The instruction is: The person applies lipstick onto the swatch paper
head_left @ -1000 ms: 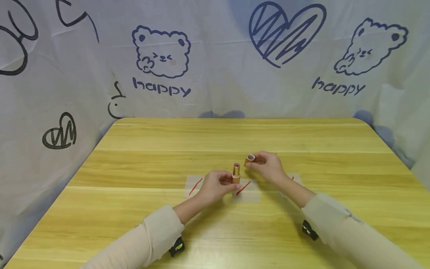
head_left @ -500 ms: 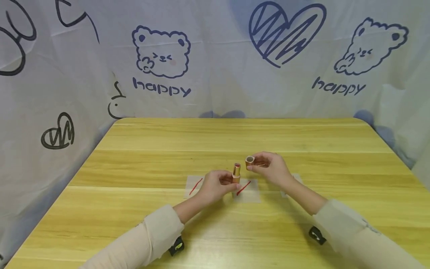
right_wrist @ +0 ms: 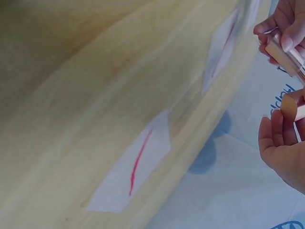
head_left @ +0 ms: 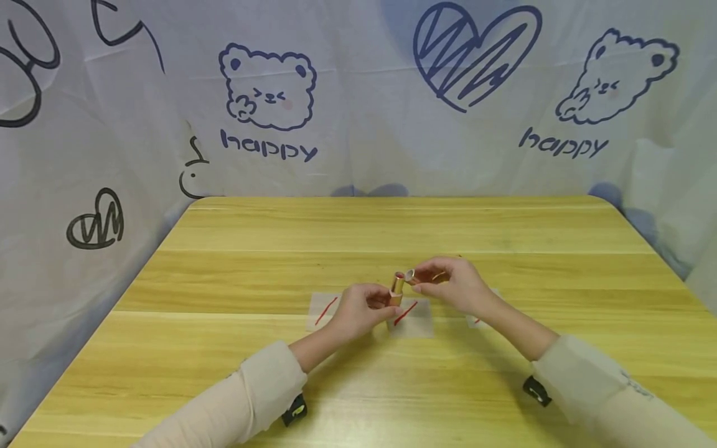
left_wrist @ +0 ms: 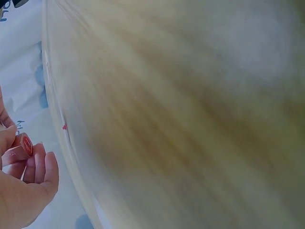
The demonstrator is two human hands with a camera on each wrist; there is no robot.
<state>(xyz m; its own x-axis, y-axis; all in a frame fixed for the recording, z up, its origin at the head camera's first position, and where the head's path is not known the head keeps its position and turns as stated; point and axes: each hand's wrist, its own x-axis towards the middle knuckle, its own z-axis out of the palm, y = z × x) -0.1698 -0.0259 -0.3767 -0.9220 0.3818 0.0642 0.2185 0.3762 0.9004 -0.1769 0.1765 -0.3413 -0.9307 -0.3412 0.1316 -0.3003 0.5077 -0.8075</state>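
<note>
My left hand [head_left: 360, 309] pinches the base of an uncapped lipstick [head_left: 397, 287], its gold inner tube pointing up. In the left wrist view the lipstick's base [left_wrist: 21, 148] shows a round red label on its end. My right hand [head_left: 456, 284] holds the lipstick cap [head_left: 411, 277] between thumb and fingers, tilted with its mouth toward the tube's top. Cap and tube stand very close together above the middle paper. The right wrist view shows the cap [right_wrist: 289, 107] beside the lipstick [right_wrist: 283, 56], both at the frame's right edge.
Pieces of thin white paper lie in a row on the wooden table [head_left: 269, 373]: a left one [head_left: 315, 309], a middle one [head_left: 420, 323] and a right one [right_wrist: 128, 176] partly under my right arm. Each bears a red stroke. A drawn-on white cloth [head_left: 370, 112] hangs behind.
My right hand has turned the cap, tipping its mouth toward the lipstick, and brought it closer to the tube. The right forearm has shifted right. My left hand has hardly moved; the lipstick leans slightly right.
</note>
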